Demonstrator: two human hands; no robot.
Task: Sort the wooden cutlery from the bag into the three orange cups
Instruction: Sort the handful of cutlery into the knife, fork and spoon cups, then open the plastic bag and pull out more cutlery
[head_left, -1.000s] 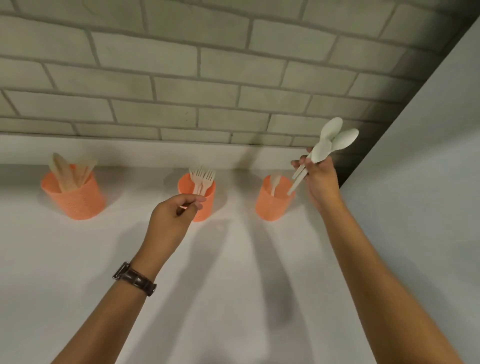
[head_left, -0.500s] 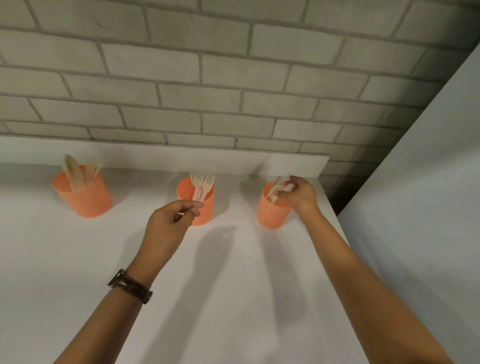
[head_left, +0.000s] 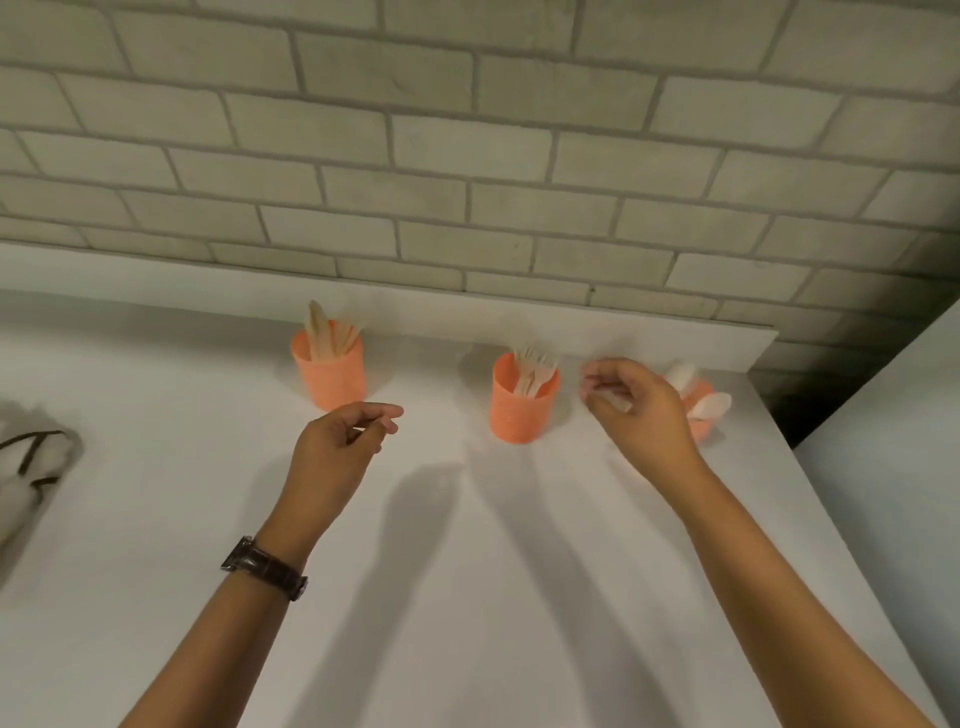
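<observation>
Three orange cups stand in a row near the wall. The left cup (head_left: 330, 379) holds wooden knives (head_left: 324, 332). Wooden forks (head_left: 532, 366) stand in the middle cup (head_left: 522, 415). The right cup (head_left: 700, 423) is partly hidden behind my right hand and holds wooden spoons (head_left: 709, 405). My right hand (head_left: 641, 415) hovers between the middle and right cups, fingers loosely curled, and I see nothing in it. My left hand (head_left: 337, 447) hangs in front of the left cup with thumb and forefinger close together, holding nothing visible.
A pale cloth bag (head_left: 31, 467) with dark handles lies at the left edge of the white counter (head_left: 467, 597). A brick wall (head_left: 467, 156) runs behind the cups. A white panel (head_left: 893, 467) bounds the counter on the right.
My right hand lowered the spoons into the right cup, let them go and drew back to the left. The view swung left, bringing the bag into sight. My left hand kept its pose.
</observation>
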